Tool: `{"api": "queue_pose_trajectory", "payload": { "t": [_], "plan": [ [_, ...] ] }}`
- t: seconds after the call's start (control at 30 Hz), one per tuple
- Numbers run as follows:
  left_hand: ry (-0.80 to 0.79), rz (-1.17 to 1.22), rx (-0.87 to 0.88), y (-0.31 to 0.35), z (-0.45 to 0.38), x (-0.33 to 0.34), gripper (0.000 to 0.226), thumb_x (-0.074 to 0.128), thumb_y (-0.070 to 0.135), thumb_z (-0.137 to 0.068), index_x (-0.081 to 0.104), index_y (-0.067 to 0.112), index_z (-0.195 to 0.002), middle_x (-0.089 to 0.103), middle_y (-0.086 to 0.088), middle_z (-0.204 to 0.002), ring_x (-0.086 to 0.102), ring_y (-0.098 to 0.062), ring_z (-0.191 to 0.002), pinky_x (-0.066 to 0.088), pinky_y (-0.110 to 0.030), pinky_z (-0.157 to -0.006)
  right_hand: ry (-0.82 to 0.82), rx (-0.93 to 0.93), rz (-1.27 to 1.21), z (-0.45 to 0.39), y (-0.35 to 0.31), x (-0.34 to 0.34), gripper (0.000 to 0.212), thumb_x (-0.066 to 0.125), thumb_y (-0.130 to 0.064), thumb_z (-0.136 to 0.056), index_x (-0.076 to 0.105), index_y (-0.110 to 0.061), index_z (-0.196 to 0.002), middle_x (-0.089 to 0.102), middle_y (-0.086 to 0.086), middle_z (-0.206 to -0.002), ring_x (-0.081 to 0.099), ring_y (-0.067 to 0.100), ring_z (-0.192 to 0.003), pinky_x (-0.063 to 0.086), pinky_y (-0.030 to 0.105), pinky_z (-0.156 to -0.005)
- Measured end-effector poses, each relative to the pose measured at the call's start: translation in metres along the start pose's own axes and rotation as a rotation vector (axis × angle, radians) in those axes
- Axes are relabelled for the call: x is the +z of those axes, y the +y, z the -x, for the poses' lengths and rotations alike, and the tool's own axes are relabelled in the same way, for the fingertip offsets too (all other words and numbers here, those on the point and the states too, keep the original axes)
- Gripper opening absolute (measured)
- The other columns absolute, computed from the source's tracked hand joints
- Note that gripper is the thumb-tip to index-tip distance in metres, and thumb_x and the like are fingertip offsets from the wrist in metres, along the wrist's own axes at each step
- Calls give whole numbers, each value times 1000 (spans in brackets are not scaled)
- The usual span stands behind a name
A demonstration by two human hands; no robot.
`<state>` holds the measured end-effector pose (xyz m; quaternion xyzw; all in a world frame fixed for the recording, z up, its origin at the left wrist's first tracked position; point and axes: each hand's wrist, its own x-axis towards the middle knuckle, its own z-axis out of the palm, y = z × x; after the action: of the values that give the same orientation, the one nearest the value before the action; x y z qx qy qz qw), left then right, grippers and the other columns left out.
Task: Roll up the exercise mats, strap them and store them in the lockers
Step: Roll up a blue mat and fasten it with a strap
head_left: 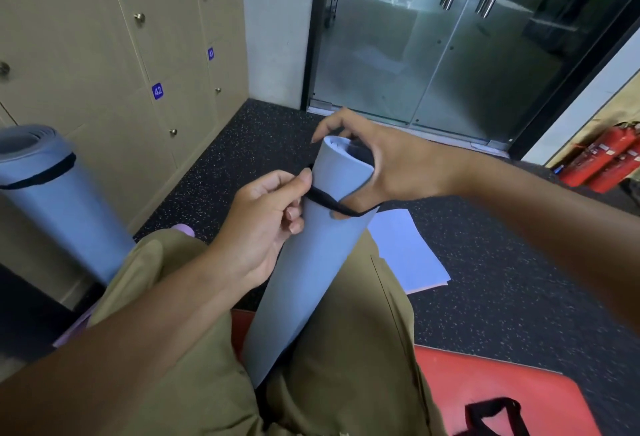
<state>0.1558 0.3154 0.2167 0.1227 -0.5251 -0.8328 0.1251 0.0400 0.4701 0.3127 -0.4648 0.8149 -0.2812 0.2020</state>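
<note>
Blue foam, rolled into a tight smooth tube: the rolled blue exercise mat [308, 262] stands tilted between the person's knees in olive trousers [349, 359], top end leaning far. Left hand [263, 221] pinches the thin black strap [332, 203] against the tube's left side; right hand [381, 165] curls over the open top rim, thumb tucked under the strap. Both hands clamped, close together. Left, a second strapped blue mat roll [52, 193] leans against the beige lockers [104, 55], numbered 41 and 42. Speckled black rubber floor [485, 262] lies open to the right, running far to the glass doors [433, 37]. White paper sheets [405, 252] lie flat just beyond the right knee. Near right, a red padded mat [485, 387].
</note>
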Motion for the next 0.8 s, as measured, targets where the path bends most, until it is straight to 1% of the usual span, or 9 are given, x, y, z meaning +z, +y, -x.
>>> {"api": "queue_pose_trajectory", "payload": {
  "t": [0.1, 0.23, 0.3, 0.4, 0.5, 0.57, 0.6, 0.7, 0.8],
  "plan": [
    [4, -69, 12, -5, -1, -8, 34, 67, 25, -97, 53, 18, -68, 39, 3, -67, 31, -8, -55, 25, -18, -43, 89, -16, -101, 1, 9, 10, 82, 90, -12, -69, 46, -39, -132, 57, -6, -114, 64, 16, -102, 62, 29, -69],
    [3, -169, 87, -6, -6, -18, 31, 69, 31, -96, 55, 18, -71, 40, 0, -69, 30, -11, -56, 24, -22, -46, 207, -60, -280, 2, 22, 24, 103, 93, -9, -69, 35, -39, -148, 54, -8, -129, 63, 10, -112, 61, 29, -70],
    [-1, -168, 102, -6, -9, -22, 31, 73, 34, -94, 57, 19, -71, 42, 1, -69, 32, -11, -56, 26, -23, -47, 286, -60, -328, 2, 28, 33, 110, 95, -14, -68, 29, -40, -152, 54, -9, -133, 61, 10, -118, 62, 32, -76],
    [-21, -165, 82, -5, -12, -27, 30, 74, 36, -92, 60, 20, -71, 43, 2, -69, 34, -10, -57, 28, -23, -49, 403, -65, -335, 3, 38, 46, 114, 96, -26, -67, 24, -37, -154, 55, -7, -135, 60, 10, -121, 59, 41, -92],
    [-49, -136, 15, -2, -15, -30, 27, 69, 35, -89, 60, 19, -69, 44, 4, -69, 35, -8, -58, 32, -20, -50, 465, -40, -366, 2, 49, 56, 113, 94, -31, -71, 19, -34, -156, 56, -4, -133, 61, 9, -119, 56, 42, -98],
    [-59, -116, -22, -1, -18, -33, 27, 67, 31, -92, 58, 18, -69, 43, 4, -68, 36, -7, -57, 35, -19, -50, 469, -22, -431, 1, 57, 69, 106, 90, -31, -76, 20, -31, -155, 57, -6, -136, 59, 8, -123, 52, 40, -104],
    [-60, -119, -33, 0, -20, -35, 28, 66, 29, -94, 58, 17, -71, 43, 3, -68, 37, -8, -57, 36, -19, -50, 465, -21, -476, 0, 60, 77, 99, 87, -32, -79, 23, -29, -154, 57, -6, -139, 58, 9, -126, 51, 42, -106],
    [-78, -122, -73, 4, -21, -41, 26, 67, 28, -94, 56, 14, -75, 42, 2, -69, 38, -8, -58, 39, -20, -51, 469, -35, -597, -2, 65, 97, 72, 79, -33, -84, 42, -16, -145, 62, -3, -138, 59, 18, -129, 49, 53, -106],
    [-55, -149, -89, 9, -20, -48, 24, 70, 31, -88, 58, 13, -78, 47, 1, -69, 41, -9, -59, 41, -21, -52, 472, -29, -618, -5, 67, 106, 49, 71, -27, -93, 56, -12, -137, 66, 0, -134, 61, 22, -126, 49, 53, -106]
  ]
}}
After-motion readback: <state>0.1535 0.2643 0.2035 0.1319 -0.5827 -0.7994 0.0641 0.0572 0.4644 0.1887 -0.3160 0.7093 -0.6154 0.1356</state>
